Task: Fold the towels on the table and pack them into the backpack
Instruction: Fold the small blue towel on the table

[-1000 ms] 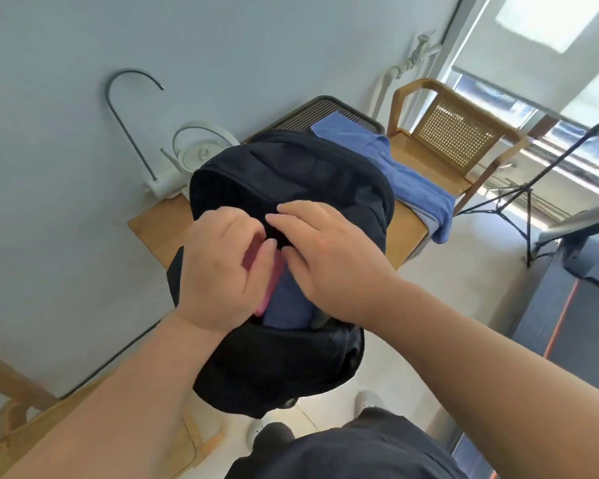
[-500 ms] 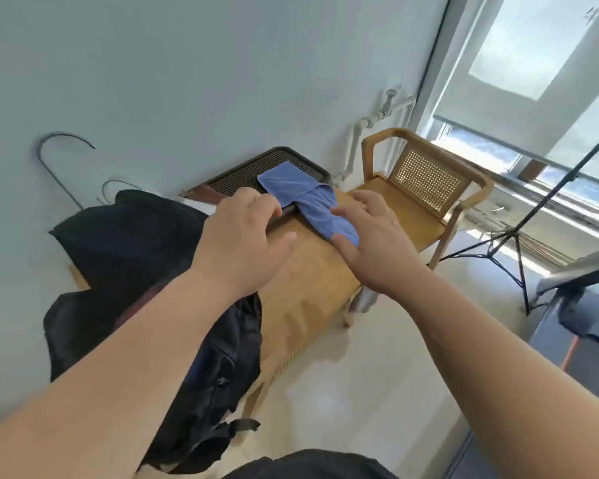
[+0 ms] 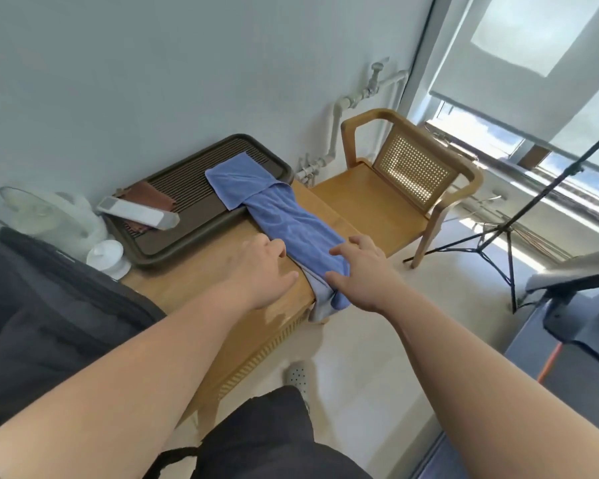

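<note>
Both hands are down at mid-frame. Left hand [image 3: 261, 267] rests loose-fingered on the worktop [image 3: 187, 280], knuckles against the blue towel [image 3: 284, 216]. Right hand [image 3: 360, 267] lies spread over its near end, nothing pinched. The towel runs crumpled from the tray [image 3: 194, 188], upper left, and hangs over the worktop's edge. Best bet: pinch the near corners, drag it flat, then fold. The backpack [image 3: 32, 323] waits at left.

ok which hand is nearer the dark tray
Left. The left hand is on the table, just short of the near rim of the dark tray; the right hand lies on the blue towel at the table edge, farther right.
</note>
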The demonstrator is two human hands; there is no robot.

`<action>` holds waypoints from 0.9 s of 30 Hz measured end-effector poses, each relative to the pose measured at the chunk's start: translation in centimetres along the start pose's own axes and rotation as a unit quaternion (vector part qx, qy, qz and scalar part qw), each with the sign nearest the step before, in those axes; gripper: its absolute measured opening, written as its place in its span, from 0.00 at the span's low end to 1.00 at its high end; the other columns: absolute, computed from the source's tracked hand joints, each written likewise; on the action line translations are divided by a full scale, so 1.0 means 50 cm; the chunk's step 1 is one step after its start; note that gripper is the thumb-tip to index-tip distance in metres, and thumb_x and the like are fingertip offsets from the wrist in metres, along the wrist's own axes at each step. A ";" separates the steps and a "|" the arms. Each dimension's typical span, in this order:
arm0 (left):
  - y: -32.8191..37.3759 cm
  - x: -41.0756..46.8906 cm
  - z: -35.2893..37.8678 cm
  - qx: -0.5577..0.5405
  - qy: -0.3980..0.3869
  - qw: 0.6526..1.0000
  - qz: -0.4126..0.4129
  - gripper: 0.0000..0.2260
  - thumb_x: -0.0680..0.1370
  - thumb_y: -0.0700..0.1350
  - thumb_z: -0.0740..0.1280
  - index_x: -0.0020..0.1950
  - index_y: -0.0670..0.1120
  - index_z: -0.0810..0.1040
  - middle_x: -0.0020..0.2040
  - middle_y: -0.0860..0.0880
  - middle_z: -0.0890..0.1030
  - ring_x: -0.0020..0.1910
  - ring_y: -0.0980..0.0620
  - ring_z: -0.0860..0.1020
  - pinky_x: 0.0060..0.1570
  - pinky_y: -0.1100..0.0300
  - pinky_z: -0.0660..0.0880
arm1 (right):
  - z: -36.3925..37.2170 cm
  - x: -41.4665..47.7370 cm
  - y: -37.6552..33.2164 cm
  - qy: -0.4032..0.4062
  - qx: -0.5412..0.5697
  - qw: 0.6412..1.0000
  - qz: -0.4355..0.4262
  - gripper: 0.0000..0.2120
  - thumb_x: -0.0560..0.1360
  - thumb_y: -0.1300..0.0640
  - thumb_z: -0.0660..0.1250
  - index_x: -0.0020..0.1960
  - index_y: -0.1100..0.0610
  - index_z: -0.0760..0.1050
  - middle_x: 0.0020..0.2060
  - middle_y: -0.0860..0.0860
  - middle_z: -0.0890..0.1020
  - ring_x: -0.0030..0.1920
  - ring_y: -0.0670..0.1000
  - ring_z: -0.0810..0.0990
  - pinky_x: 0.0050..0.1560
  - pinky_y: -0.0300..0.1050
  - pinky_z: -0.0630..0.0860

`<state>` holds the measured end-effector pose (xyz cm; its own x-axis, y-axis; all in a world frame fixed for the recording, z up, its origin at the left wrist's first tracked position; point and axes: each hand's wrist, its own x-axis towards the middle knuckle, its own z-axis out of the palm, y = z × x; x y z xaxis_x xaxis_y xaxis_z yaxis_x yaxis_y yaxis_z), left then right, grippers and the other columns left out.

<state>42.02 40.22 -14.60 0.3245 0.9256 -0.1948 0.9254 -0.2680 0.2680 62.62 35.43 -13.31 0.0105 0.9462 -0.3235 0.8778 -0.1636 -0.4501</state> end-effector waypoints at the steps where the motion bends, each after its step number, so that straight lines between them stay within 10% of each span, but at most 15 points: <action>1: 0.002 0.029 0.016 -0.010 -0.007 1.000 -0.004 0.21 0.76 0.62 0.66 0.62 0.51 0.73 0.61 0.48 0.71 0.60 0.45 0.70 0.60 0.46 0.72 | -0.002 0.022 0.016 -0.011 -0.006 1.000 0.003 0.25 0.78 0.44 0.66 0.74 0.46 0.68 0.77 0.53 0.57 0.76 0.60 0.59 0.73 0.52 0.61; 17: -0.075 0.341 0.168 -0.078 -0.252 0.963 -0.063 0.28 0.76 0.62 0.66 0.70 0.48 0.71 0.66 0.46 0.71 0.63 0.46 0.73 0.63 0.50 0.72 | -0.019 0.384 0.120 -0.184 -0.059 0.978 0.075 0.27 0.79 0.44 0.63 0.75 0.49 0.67 0.67 0.55 0.70 0.67 0.61 0.70 0.67 0.50 0.67; 27: -0.051 0.307 0.209 -0.118 -0.212 0.962 -0.125 0.36 0.77 0.63 0.65 0.81 0.53 0.58 0.82 0.51 0.49 0.77 0.47 0.61 0.71 0.51 0.67 | 0.055 0.528 0.136 -0.215 -0.008 0.974 0.072 0.26 0.72 0.45 0.70 0.66 0.55 0.70 0.54 0.54 0.82 0.54 0.58 0.81 0.53 0.51 0.78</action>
<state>46.68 52.32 -28.15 0.1952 0.7471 -0.6354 0.9308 0.0631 0.3601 67.53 58.50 -27.20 -0.0648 0.7094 -0.7018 0.8899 -0.2772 -0.3623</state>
